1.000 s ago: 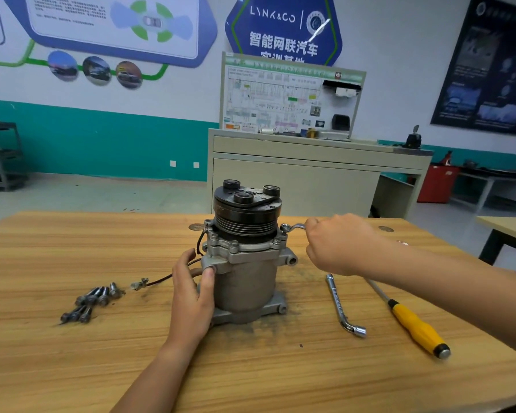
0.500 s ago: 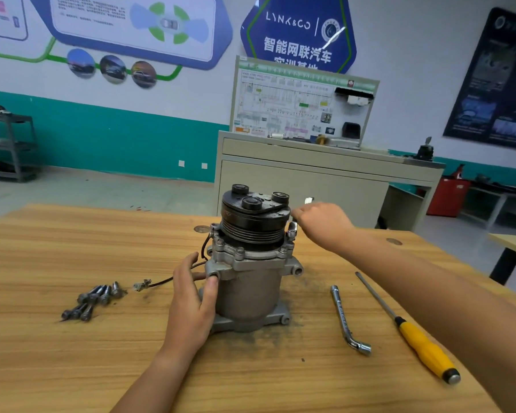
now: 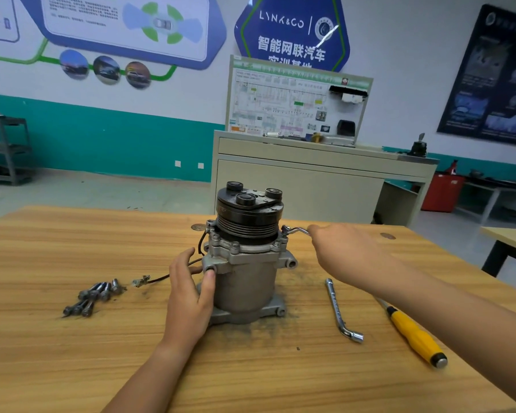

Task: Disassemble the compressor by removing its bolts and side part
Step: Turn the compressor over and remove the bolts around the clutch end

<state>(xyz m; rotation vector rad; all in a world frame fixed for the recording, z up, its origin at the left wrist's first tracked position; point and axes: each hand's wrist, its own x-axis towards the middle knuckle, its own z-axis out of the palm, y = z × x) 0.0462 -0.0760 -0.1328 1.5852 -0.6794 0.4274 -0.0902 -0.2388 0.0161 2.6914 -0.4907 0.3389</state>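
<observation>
1. The compressor (image 3: pixel 245 263) stands upright near the middle of the wooden table (image 3: pixel 72 368), black pulley (image 3: pixel 248 216) on top, closer to the table's far edge than to the near side.
2. The left hand (image 3: pixel 188 293) rests flat against the compressor's left side. Its fingers are fairly straight, its thumb tip touches a mounting lug, and it grips nothing.
3. The right hand (image 3: pixel 340 251) is curled round the handle of a small bent wrench (image 3: pixel 295 231). The wrench head sits at the housing's upper right rim, just beside the pulley.
4. A pile of bolts (image 3: pixel 94 296) lies well apart to the left. A wire with a connector (image 3: pixel 143 281) runs from the compressor toward them, passing behind the left hand.
5. Bare tabletop stretches along the near side and on the far left.
6. To the right, an L-shaped socket wrench (image 3: pixel 338 308) lies near the compressor's base without touching it.
7. A yellow-handled screwdriver (image 3: pixel 414 335) lies further right, close to the table's right edge and partly under the right forearm.
8. Dark grit surrounds the compressor's base.
</observation>
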